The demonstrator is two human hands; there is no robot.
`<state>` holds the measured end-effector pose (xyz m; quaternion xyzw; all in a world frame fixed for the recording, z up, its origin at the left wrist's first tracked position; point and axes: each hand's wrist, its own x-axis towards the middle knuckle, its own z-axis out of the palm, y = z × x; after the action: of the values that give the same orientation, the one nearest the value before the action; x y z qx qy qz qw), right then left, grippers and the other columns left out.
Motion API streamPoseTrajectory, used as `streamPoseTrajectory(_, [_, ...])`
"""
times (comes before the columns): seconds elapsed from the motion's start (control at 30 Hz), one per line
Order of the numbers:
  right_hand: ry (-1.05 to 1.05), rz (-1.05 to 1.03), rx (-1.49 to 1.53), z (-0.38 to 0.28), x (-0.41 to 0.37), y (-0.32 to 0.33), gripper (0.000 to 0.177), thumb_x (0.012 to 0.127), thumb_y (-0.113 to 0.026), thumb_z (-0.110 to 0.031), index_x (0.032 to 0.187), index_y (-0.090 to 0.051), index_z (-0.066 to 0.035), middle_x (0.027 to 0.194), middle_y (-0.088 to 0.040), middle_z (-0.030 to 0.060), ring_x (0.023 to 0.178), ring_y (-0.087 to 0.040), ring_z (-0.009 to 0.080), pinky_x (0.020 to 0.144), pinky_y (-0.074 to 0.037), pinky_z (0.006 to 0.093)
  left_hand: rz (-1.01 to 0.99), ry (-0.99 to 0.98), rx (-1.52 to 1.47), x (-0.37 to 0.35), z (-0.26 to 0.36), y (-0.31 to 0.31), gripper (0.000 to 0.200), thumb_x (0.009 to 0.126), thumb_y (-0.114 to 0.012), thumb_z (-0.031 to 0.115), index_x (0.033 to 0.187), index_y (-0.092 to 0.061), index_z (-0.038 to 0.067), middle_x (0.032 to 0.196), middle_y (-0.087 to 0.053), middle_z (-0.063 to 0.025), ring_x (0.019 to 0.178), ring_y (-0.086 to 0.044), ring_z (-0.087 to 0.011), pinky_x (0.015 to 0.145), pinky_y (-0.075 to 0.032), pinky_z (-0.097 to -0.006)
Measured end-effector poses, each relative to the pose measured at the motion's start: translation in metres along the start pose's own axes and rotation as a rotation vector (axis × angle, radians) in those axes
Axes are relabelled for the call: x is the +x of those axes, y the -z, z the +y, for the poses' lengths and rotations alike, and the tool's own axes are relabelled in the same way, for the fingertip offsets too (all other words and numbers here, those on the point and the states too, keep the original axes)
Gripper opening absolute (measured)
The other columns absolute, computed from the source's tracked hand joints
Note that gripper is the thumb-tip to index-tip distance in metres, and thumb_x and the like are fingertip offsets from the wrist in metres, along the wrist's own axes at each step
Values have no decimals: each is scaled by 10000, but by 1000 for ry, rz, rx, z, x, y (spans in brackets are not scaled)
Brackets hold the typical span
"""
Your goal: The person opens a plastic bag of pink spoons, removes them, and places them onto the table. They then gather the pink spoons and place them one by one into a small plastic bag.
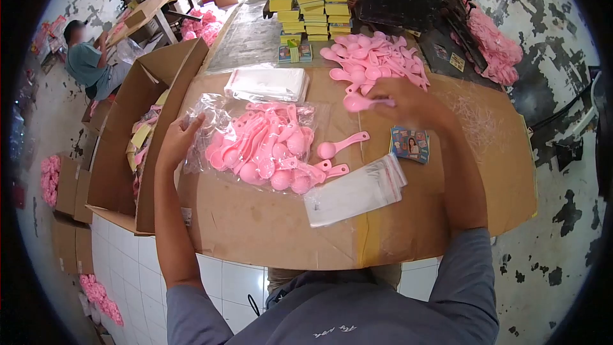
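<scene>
My left hand (184, 135) is closed on the left edge of a clear plastic bag (205, 112). Many pink plastic spoons (255, 147) with round bowls lie in and on that bag. Above the table, my right hand (408, 101) pinches a single pink spoon (356, 103), its bowl pointing left. Just beyond is a heap of loose pink spoons (377, 57). One lone pink spoon (341, 145) rests on the cardboard between the bag and a small stack of printed cards (410, 145). Nearer my body lie flat clear sleeves (351, 195).
An open cardboard box (102, 185) stands along the left side. More clear sleeves (268, 83) lie behind the bag. Stacked yellow-edged card bundles (319, 9) rise at the back. Rubber bands (476, 121) are scattered at right. Another person (89, 61) sits far left.
</scene>
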<state>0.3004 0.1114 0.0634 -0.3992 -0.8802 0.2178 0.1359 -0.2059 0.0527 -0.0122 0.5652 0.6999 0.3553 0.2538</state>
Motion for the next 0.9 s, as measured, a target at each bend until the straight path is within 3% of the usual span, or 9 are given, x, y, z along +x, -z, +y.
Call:
streamPoseTrajectory(0.07, [-156,131,-37,6,1,12,304,945,-653,-149,1208,-672,2,1260,-641,165,1176,-619,327,995,-483,405,-5,1,-15,1,-2,-1,543,955,-686,530,884,-673,-8,762,-581,-6,707,-497,-89,618,-412,-300])
streamPoseTrajectory(0.17, [120,838,-672,48,18,-6,350,912,-686,-128,1244,-670,-18,1247,-664,167,1166,-639,328,984,-498,397,-16,22,-39,0,2,-1,540,956,-687,528,882,-672,-7,762,-582,-8,706,-498,-87,617,-412,-297])
streamPoseTrajectory(0.27, [164,762,-352,30,19,-8,339,916,-649,-135,1243,-649,-46,1238,-661,157,1141,-638,327,987,-499,432,-14,7,-56,0,1,-1,537,956,-688,527,889,-675,-6,764,-586,-8,706,-502,-85,619,-412,-295])
streamPoseTrajectory(0.37, [130,30,235,21,9,-33,356,900,-651,-92,1252,-635,-47,1219,-656,152,1131,-629,340,960,-501,444,-22,9,-68,4,-7,-3,538,956,-687,529,893,-676,-5,764,-587,-9,705,-501,-87,622,-415,-299])
streamPoseTrajectory(0.47, [89,-354,-51,-27,1,-39,375,881,-675,-64,1254,-635,-64,1246,-625,150,1166,-611,310,969,-489,415,-16,-6,-78,3,-4,-2,544,954,-687,537,870,-664,-1,748,-567,-4,696,-489,-90,617,-413,-307])
streamPoseTrajectory(0.57, [171,-239,-198,-18,1,-56,342,884,-692,-101,1220,-639,-62,1180,-638,138,1088,-628,323,920,-503,433,-10,-20,-67,6,-12,-3,564,946,-692,549,839,-648,-2,726,-542,-4,686,-475,-94,610,-408,-313])
streamPoseTrajectory(0.67, [75,-118,-66,-23,4,-63,340,889,-710,-132,1215,-640,-63,1156,-641,126,1069,-634,328,897,-515,428,-1,5,-13,10,-19,-1,583,937,-697,561,816,-636,-7,709,-525,-5,679,-469,-100,604,-404,-318])
streamPoseTrajectory(0.77, [109,-273,148,-44,0,-67,370,916,-692,-196,1252,-626,-57,1182,-654,148,1086,-637,343,938,-501,442,7,25,24,7,-12,0,589,931,-703,565,798,-626,-4,698,-515,-6,668,-464,-102,598,-403,-321])
streamPoseTrajectory(0.9, [253,-250,79,-51,0,-79,335,907,-707,-214,1194,-671,-44,1143,-671,166,1002,-666,360,875,-529,436,39,-12,-11,3,-6,-3,576,932,-707,557,775,-612,12,691,-509,2,655,-454,-95,587,-396,-320])
